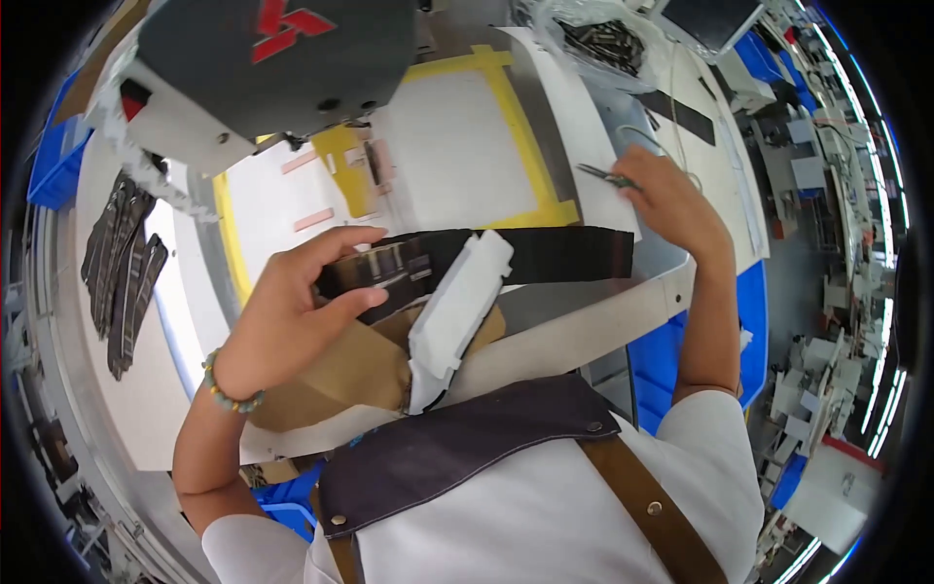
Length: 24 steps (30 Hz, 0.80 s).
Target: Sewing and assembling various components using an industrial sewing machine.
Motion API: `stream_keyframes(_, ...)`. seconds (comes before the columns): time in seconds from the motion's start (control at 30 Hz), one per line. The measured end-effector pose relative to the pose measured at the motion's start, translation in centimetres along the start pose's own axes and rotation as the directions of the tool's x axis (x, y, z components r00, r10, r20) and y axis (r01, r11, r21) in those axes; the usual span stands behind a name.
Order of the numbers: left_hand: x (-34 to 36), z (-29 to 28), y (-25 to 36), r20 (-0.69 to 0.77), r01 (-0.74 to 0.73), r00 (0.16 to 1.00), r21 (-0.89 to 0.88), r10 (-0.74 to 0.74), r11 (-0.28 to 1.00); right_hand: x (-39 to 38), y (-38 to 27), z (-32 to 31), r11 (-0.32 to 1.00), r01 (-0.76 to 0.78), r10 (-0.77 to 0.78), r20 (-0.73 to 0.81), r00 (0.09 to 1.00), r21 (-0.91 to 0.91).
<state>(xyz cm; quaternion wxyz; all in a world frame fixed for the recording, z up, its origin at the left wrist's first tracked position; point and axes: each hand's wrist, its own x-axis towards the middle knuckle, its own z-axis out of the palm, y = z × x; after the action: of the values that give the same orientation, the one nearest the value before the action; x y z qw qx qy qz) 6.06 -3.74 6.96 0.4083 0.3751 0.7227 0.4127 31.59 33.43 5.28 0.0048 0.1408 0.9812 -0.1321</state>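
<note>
The machine [204, 78] over the surface's [146, 409] far left is cut off by the picture's upper edge and hides a far corner of the yellow tape [520, 136]. The left hand [282, 307] covers part of the black strip's [574, 255] left end; its lower fingers are out of sight. The white bundle [459, 307] hides the strip's middle. Hand, strip and bundle hide parts of the tan cloth [345, 375]. The right hand [671, 200] conceals most of the snips' [611, 177] handles. Dark bits in the bag [556, 21] at the far edge are too small to tell.
</note>
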Motion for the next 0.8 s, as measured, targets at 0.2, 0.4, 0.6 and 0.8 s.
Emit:
stream_keyframes(0.2, 0.5, 0.2, 0.6, 0.165, 0.085, 0.984, -0.073, -0.072, 0.994, 5.7, -3.2, -1.0, 0.966, 0.258, -0.243, -0.330, 0.912, 0.004)
stream_keyframes(0.4, 1.1, 0.6, 1.5, 0.151, 0.011, 0.988, -0.099, 0.005, 0.995, 12.7, -12.0, 3.2, 0.666, 0.595, -0.584, -0.180, 0.791, 0.451)
stream_keyframes(0.6, 0.0, -2.9, 1.2, 0.077, 0.002, 0.997, -0.238, 0.017, 0.971, 16.3, -11.3, 3.1, 0.769, 0.480, -0.589, 0.174, 0.789, 0.423)
stream_keyframes(0.8, 1.3, -3.7, 0.2, 0.086, 0.033, 0.996, -0.306, -0.007, 0.952, 14.9, -10.4, 5.2, 0.746, 0.658, -0.662, 0.014, 0.749, 0.099)
